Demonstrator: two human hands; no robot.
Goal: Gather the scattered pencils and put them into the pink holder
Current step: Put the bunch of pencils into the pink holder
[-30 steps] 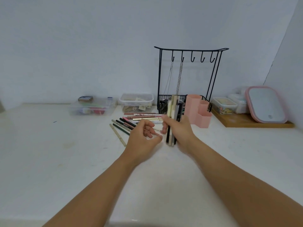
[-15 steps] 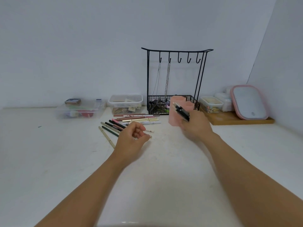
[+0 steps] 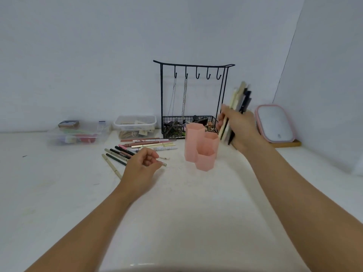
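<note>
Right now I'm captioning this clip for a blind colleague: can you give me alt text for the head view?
A person's right hand grips a bundle of pencils upright, just right of a pink holder standing on a white table. The left hand, fingers loosely curled, hovers by more scattered pencils. Behind stand a black wire rack and clear boxes.

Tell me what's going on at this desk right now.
A person is tidying pencils into a pink holder. The right hand grips a bundle of pencils upright, to the right of the holder and not yet in it. The left hand rests by the loose pencils lying on the white desk, fingers loosely curled.
</note>
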